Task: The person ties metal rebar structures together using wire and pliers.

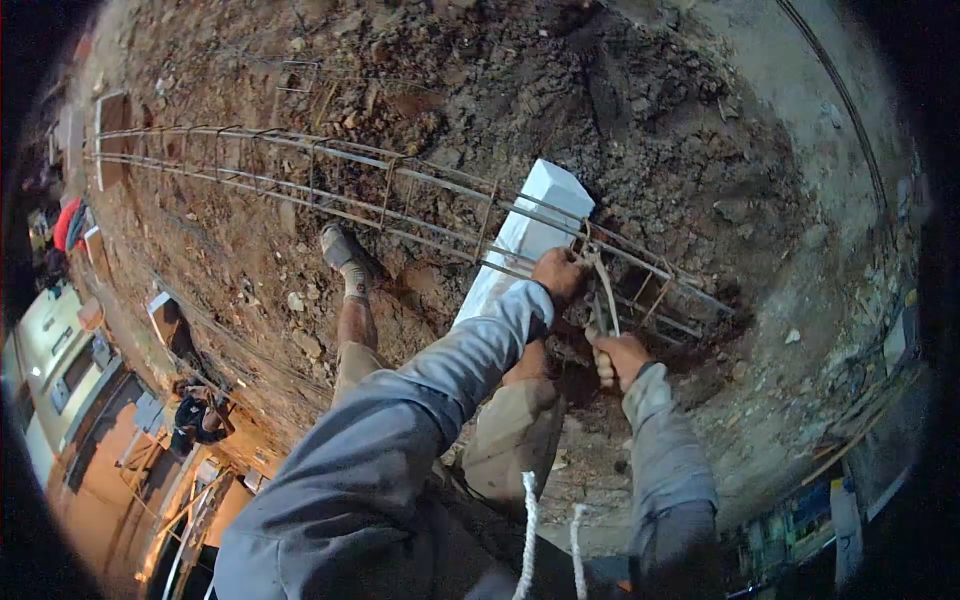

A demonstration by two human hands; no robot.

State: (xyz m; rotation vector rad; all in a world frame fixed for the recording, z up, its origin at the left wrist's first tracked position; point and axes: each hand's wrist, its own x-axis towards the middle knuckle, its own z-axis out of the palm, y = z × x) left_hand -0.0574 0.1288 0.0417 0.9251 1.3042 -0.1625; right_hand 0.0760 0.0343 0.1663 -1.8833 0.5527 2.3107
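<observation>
A long rebar cage [345,150] with several square stirrups runs from the upper left to the right, crossing a white block [535,225]. My right hand [622,360] is closed on the handles of a pair of pincers [606,285]. Their head meets the cage beside the block. Close by on the left, my left hand [560,275] is curled with its fingers bent at the bars. What those fingers hold is hidden.
Dug, stony soil [430,90] lies around the cage. My shoe [340,247] stands near its lower bar. Far left, a post [110,140] meets the cage's end, and another person [195,420] is lower down. A cable [840,95] runs at upper right.
</observation>
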